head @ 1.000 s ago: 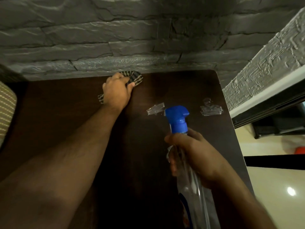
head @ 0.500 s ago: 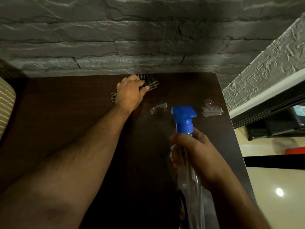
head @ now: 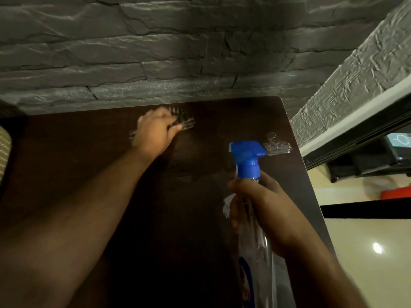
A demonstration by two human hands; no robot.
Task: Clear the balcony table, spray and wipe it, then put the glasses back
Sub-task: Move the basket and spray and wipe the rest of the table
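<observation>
As the left hand [head: 155,135], fingers curled over the striped cloth [head: 184,123], sweeps rightward along the dark table [head: 66,163]'s far edge, the right hand [head: 260,210] still grips the spray bottle [head: 246,161], so wiping continues; no glasses visible.

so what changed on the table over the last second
The left hand slid the striped cloth rightward along the table's far edge by the stone wall; both are motion-blurred. The small wet patch near the middle no longer shows. The right hand still grips the spray bottle, and the patch near the right edge remains.
</observation>
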